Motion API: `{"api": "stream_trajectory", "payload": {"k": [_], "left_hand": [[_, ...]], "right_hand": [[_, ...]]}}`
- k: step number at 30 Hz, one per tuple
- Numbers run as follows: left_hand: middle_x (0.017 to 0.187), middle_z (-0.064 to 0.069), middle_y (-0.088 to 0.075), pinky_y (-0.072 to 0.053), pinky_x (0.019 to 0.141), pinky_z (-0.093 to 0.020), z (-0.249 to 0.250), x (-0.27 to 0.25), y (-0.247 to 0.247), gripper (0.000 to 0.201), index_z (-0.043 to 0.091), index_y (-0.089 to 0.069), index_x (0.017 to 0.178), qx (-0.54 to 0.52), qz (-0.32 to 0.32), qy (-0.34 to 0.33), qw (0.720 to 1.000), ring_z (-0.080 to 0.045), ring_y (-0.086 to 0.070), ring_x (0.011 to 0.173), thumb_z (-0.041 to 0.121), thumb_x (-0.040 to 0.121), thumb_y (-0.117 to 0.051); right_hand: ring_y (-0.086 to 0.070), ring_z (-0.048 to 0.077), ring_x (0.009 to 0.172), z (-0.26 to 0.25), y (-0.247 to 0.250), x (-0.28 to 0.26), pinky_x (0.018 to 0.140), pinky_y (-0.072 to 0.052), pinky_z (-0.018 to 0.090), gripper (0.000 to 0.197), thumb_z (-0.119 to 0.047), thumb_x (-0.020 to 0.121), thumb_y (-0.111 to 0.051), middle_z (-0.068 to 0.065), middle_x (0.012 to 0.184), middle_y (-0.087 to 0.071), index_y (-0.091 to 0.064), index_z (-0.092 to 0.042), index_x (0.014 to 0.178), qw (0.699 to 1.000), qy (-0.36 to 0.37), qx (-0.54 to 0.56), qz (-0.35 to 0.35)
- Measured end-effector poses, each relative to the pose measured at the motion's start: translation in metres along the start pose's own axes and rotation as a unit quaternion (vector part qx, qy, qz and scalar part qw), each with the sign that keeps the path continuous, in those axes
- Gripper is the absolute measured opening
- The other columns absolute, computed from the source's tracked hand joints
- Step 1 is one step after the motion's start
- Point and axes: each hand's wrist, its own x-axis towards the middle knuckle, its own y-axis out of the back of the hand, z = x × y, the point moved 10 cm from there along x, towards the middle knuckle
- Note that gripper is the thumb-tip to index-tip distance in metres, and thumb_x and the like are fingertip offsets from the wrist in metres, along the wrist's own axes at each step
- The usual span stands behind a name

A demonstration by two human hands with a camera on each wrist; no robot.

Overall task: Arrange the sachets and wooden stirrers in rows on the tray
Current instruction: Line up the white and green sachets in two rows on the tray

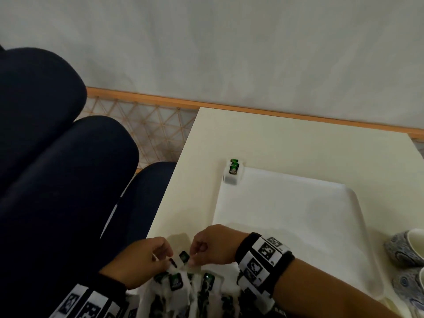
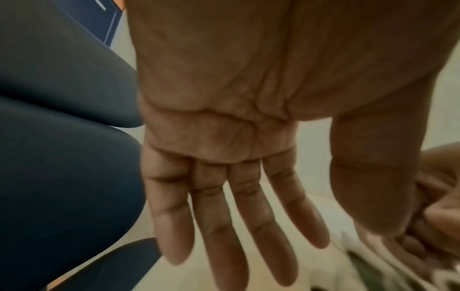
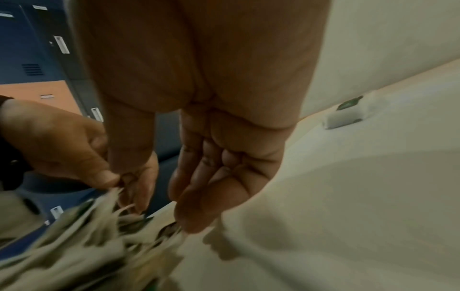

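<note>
A white tray (image 1: 286, 203) lies on the cream table (image 1: 298, 145). One green-and-white sachet (image 1: 233, 171) rests in the tray's far left corner and shows in the right wrist view as the same sachet (image 3: 348, 104). A loose pile of sachets (image 1: 179, 283) sits off the tray's near left corner. Both hands are at the pile's far edge. My left hand (image 1: 166, 258) pinches a sachet edge under its thumb, its fingers fairly straight. My right hand (image 1: 193, 258) has curled fingers pinching a sachet's top. No wooden stirrers are visible.
Two blue-patterned cups (image 1: 406, 249) stand at the tray's right edge. Dark blue seat cushions (image 1: 57, 157) fill the left, beside the table's left edge. A pale wall with an orange strip runs behind the table.
</note>
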Motion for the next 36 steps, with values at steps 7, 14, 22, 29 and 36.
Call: {"api": "stream_trajectory", "payload": {"k": [7, 14, 22, 29, 36], "left_hand": [[0.097, 0.009, -0.062, -0.053, 0.074, -0.026, -0.019, -0.026, -0.017, 0.03, 0.036, -0.058, 0.098, -0.006, 0.0, 0.021, 1.0, -0.006, -0.06, 0.078, 0.032, 0.075, -0.076], [0.081, 0.008, -0.061, -0.042, 0.059, -0.014, -0.021, -0.03, -0.023, 0.03, 0.036, -0.055, 0.08, -0.007, 0.067, -0.013, 0.998, -0.001, -0.052, 0.064, 0.012, 0.075, -0.072], [0.099, 0.006, -0.059, -0.05, 0.08, -0.027, -0.017, -0.034, -0.036, 0.031, 0.026, -0.069, 0.096, 0.017, 0.052, -0.029, 0.998, -0.011, -0.058, 0.091, 0.027, 0.067, -0.08], [0.093, 0.022, -0.053, -0.047, 0.075, -0.016, 0.007, -0.032, -0.037, 0.039, 0.047, -0.051, 0.072, 0.006, 0.057, -0.108, 0.992, 0.005, -0.05, 0.086, 0.01, 0.074, -0.062], [0.128, 0.025, -0.025, -0.039, 0.094, -0.017, 0.049, -0.049, -0.011, 0.078, 0.055, -0.038, 0.119, -0.069, 0.037, -0.131, 0.988, 0.002, -0.035, 0.114, 0.047, 0.057, -0.085]], "right_hand": [[-0.058, 0.02, 0.108, -0.026, -0.039, -0.001, 0.091, -0.048, 0.033, 0.058, -0.055, 0.08, -0.069, 0.002, 0.118, -0.063, -0.058, -0.018, 0.124, 0.998, 0.006, -0.022, -0.059], [-0.055, 0.024, 0.092, -0.05, -0.044, 0.006, 0.075, -0.037, 0.027, 0.036, -0.037, 0.086, -0.068, 0.008, 0.101, -0.061, -0.066, -0.01, 0.109, 0.989, 0.054, -0.136, 0.019], [-0.049, 0.007, 0.067, -0.041, -0.028, -0.021, 0.064, -0.039, 0.021, 0.024, -0.032, 0.081, -0.075, -0.009, 0.069, -0.054, -0.058, -0.019, 0.07, 0.996, 0.073, -0.022, 0.037], [-0.048, 0.004, 0.056, -0.012, -0.011, -0.057, 0.063, -0.044, 0.021, 0.037, -0.028, 0.079, -0.079, -0.012, 0.057, -0.046, -0.048, -0.026, 0.059, 0.982, 0.039, 0.17, 0.074], [-0.059, 0.01, 0.059, -0.011, 0.014, -0.081, 0.07, -0.052, 0.029, 0.035, -0.018, 0.083, -0.076, -0.014, 0.054, -0.055, -0.053, -0.027, 0.058, 0.953, 0.049, 0.286, 0.089]]}}
